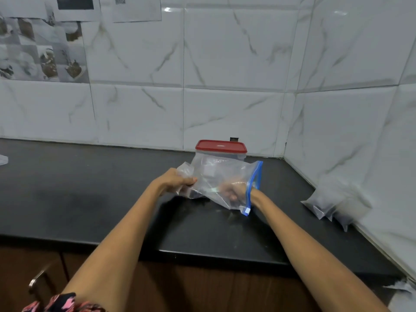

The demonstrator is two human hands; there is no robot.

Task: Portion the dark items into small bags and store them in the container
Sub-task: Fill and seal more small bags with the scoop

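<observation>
Two bare forearms reach forward from the bottom of the view over the front edge of a black stone countertop, with a scrap of pink and black patterned sleeve at the lower left. Below the counter edge are brown wooden cabinet doors with a metal handle at the left.

Near the middle of the counter, the left hand grips the bunched, closed end of a large clear plastic zip bag with a blue seal strip, its fingers curled around the crumpled plastic. The right hand is pushed inside the bag through its open blue-edged mouth, which sits around the wrist. Seen through the plastic, its fingers look curled, but what they hold, if anything, cannot be made out. A small dark mass shows at the bottom of the bag near the counter surface.

Just behind the bag, close to the tiled wall, stands a clear rectangular plastic container with a red lid, lid on.

Well to the right, a few small clear bags holding dark contents lean against the white marble-patterned wall tiles where counter meets side wall.

At the upper left, printed paper sheets with photographs are stuck to the wall.
</observation>
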